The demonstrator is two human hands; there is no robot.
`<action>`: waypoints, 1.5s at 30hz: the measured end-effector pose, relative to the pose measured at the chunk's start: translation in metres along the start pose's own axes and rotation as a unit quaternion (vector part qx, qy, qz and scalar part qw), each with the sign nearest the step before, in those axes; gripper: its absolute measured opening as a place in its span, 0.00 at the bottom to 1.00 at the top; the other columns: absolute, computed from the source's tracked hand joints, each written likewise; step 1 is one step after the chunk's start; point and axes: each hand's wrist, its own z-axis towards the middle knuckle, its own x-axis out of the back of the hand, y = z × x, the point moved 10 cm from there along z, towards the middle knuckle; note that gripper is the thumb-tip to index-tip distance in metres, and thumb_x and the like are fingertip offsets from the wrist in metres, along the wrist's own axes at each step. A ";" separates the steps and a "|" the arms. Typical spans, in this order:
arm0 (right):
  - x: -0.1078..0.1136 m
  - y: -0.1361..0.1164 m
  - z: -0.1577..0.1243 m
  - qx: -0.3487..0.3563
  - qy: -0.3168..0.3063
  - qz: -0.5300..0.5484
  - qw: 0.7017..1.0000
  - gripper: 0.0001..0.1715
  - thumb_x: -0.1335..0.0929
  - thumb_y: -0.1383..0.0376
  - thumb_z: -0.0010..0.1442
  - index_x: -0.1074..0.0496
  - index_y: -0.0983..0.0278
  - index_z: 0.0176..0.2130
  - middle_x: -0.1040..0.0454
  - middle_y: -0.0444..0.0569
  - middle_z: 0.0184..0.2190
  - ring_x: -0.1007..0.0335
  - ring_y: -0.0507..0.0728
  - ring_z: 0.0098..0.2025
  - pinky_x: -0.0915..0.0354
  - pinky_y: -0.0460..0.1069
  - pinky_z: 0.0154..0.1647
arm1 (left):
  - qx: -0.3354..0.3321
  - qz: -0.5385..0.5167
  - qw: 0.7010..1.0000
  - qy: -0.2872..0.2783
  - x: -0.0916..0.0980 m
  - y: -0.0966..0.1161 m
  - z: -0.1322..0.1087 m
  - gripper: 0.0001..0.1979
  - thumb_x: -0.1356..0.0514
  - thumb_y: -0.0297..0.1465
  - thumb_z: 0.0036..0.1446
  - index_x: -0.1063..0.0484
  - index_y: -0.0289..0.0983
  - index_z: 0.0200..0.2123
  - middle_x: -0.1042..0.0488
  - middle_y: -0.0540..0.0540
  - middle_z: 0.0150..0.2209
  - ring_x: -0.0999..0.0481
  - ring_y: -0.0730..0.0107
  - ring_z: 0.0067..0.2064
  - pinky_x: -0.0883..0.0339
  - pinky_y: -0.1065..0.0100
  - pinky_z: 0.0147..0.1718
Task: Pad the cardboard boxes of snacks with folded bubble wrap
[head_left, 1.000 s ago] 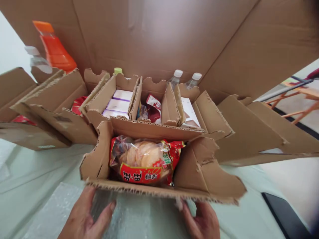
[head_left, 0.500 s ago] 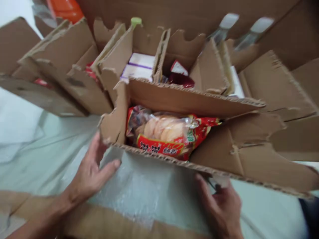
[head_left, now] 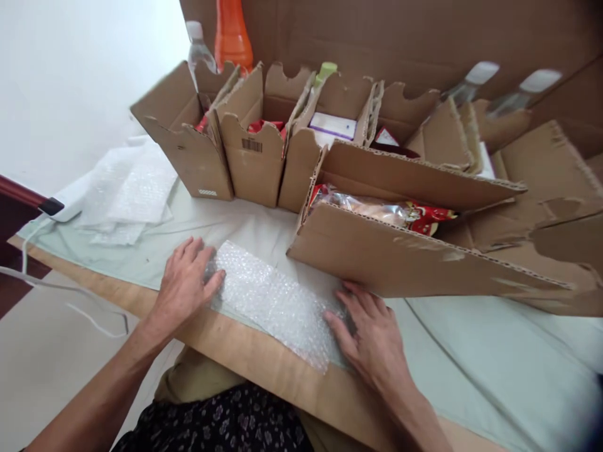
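Note:
A sheet of bubble wrap (head_left: pixel 276 298) lies flat near the table's front edge. My left hand (head_left: pixel 186 282) rests open on its left end, fingers spread. My right hand (head_left: pixel 370 329) lies open on its right end, fingertips touching the wrap just below the front wall of a cardboard box (head_left: pixel 400 257). That box holds a red snack bag (head_left: pixel 391 212) of round crackers.
Behind stand several cut cardboard boxes (head_left: pixel 249 157) with packets, white cartons (head_left: pixel 332 125) and bottles (head_left: pixel 200 50); an orange bottle (head_left: pixel 232 31) is at the back. More bubble wrap (head_left: pixel 127 194) lies far left. A pale green cloth (head_left: pixel 471 358) covers the table. A large cardboard wall (head_left: pixel 400 37) rises behind.
The view has pulled back and swung left, showing the table edge. Both hands slid from under the snack box's front onto the bubble wrap and now lie flat on it.

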 end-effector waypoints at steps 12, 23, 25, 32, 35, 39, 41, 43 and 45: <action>-0.001 -0.034 -0.038 -0.165 -0.056 0.316 0.933 0.18 0.33 0.64 0.69 0.31 0.60 0.57 0.20 0.43 0.32 0.21 0.52 0.30 0.27 0.44 0.33 | -0.005 -0.075 0.997 0.014 0.011 0.007 0.021 0.06 0.46 0.27 0.60 0.29 0.39 0.35 0.20 0.42 0.37 0.20 0.53 0.37 0.28 0.56 0.38; -0.040 -0.079 -0.046 -0.295 -0.146 0.478 0.814 0.28 0.34 0.54 0.69 0.28 0.61 0.64 0.25 0.47 0.31 0.29 0.53 0.28 0.31 0.46 0.30 | -0.081 -0.113 0.990 0.032 0.033 0.032 0.089 0.25 0.38 0.27 0.59 0.31 0.32 0.60 0.24 0.33 0.57 0.26 0.43 0.59 0.33 0.45 0.58; -0.044 -0.085 -0.045 -0.306 -0.173 0.500 0.792 0.25 0.32 0.52 0.67 0.22 0.62 0.56 0.24 0.48 0.30 0.28 0.55 0.30 0.31 0.48 0.32 | -0.119 -0.144 0.982 0.015 0.034 0.040 0.069 0.23 0.38 0.29 0.61 0.30 0.33 0.59 0.24 0.34 0.57 0.27 0.47 0.60 0.34 0.46 0.60; -0.059 -0.094 -0.061 -0.382 -0.197 0.668 0.608 0.28 0.28 0.48 0.65 0.26 0.62 0.57 0.24 0.45 0.25 0.26 0.55 0.33 0.29 0.50 0.42 | -0.231 -0.359 0.892 -0.147 0.037 0.075 -0.074 0.41 0.29 0.48 0.54 0.35 0.39 0.66 0.28 0.34 0.63 0.33 0.42 0.67 0.39 0.40 0.66; -0.058 -0.095 -0.055 -0.366 -0.171 0.695 0.595 0.27 0.28 0.50 0.65 0.27 0.63 0.57 0.19 0.50 0.31 0.23 0.55 0.33 0.27 0.52 0.43 | -0.186 -0.356 0.914 -0.061 0.042 0.071 -0.083 0.27 0.36 0.32 0.63 0.34 0.40 0.65 0.21 0.38 0.53 0.23 0.52 0.57 0.32 0.47 0.60; -0.034 -0.086 -0.040 -0.290 -0.086 0.637 0.709 0.26 0.32 0.57 0.70 0.34 0.58 0.64 0.19 0.57 0.49 0.18 0.58 0.40 0.24 0.51 0.35 | -0.070 -0.313 0.947 0.013 0.031 0.051 -0.061 0.17 0.44 0.23 0.66 0.28 0.39 0.56 0.21 0.47 0.36 0.22 0.66 0.36 0.26 0.63 0.38; -0.010 -0.083 -0.030 -0.215 -0.037 0.526 0.822 0.24 0.34 0.65 0.71 0.34 0.55 0.64 0.18 0.53 0.48 0.18 0.57 0.42 0.22 0.52 0.40 | -0.063 -0.265 0.962 0.019 0.026 0.048 -0.051 0.16 0.42 0.26 0.67 0.28 0.36 0.56 0.23 0.47 0.34 0.25 0.65 0.33 0.28 0.62 0.36; 0.010 -0.095 -0.017 -0.102 -0.012 0.394 0.913 0.24 0.34 0.71 0.69 0.31 0.56 0.61 0.19 0.52 0.49 0.20 0.59 0.48 0.23 0.56 0.50 | -0.077 -0.220 0.972 0.023 0.023 0.049 -0.045 0.17 0.43 0.27 0.67 0.29 0.35 0.58 0.25 0.48 0.32 0.26 0.63 0.33 0.29 0.61 0.37; 0.013 -0.113 -0.004 0.012 -0.024 0.284 0.959 0.23 0.35 0.74 0.67 0.28 0.59 0.58 0.21 0.54 0.55 0.25 0.62 0.57 0.26 0.60 0.55 | -0.089 -0.186 0.978 0.023 0.019 0.051 -0.042 0.18 0.43 0.27 0.67 0.30 0.34 0.59 0.26 0.47 0.31 0.26 0.61 0.33 0.29 0.59 0.37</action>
